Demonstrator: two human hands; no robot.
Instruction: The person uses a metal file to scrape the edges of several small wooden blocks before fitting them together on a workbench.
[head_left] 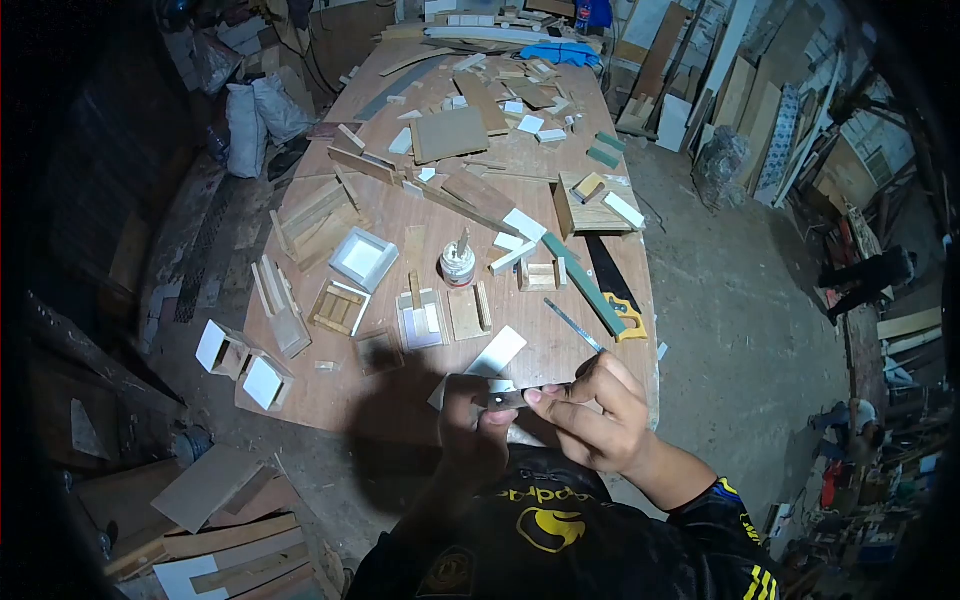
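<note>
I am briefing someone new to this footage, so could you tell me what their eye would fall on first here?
Nearest the camera, the left hand and right hand pinch a small flat piece between them, over the near edge of the long wooden table. Beyond them, a white glue pot stands mid-table among small wooden frames and offcuts. A handsaw lies at the table's right edge.

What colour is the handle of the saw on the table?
Yellow. The saw handle lies near the table's right edge, seen in the head view.
</note>
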